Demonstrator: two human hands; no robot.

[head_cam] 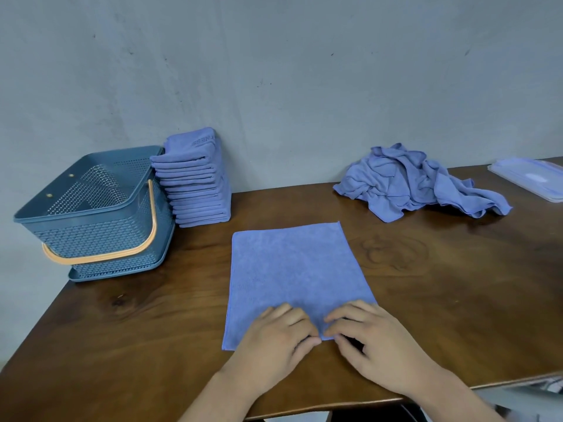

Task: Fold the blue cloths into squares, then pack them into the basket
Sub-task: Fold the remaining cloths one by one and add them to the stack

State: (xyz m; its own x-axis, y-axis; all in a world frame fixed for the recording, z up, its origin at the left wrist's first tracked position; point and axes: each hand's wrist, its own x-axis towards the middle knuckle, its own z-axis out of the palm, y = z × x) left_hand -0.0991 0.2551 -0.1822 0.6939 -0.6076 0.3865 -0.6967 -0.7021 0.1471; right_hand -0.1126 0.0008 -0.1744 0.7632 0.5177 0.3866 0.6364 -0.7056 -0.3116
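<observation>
A blue cloth point(292, 269) lies spread flat in the middle of the wooden table point(457, 300). My left hand point(274, 339) and my right hand point(365, 339) sit side by side on its near edge, fingers curled, pinching the hem at the middle. A tall stack of folded blue cloths point(195, 181) stands against the wall at the back left. Beside it, at the table's left corner, is the blue perforated basket point(91, 208) with an orange handle, nothing visible inside. A crumpled heap of blue cloths point(417, 184) lies at the back right.
A clear plastic lid or tray point(530, 178) lies at the far right edge of the table. The grey wall runs close behind the table. The table's near edge passes just under my wrists.
</observation>
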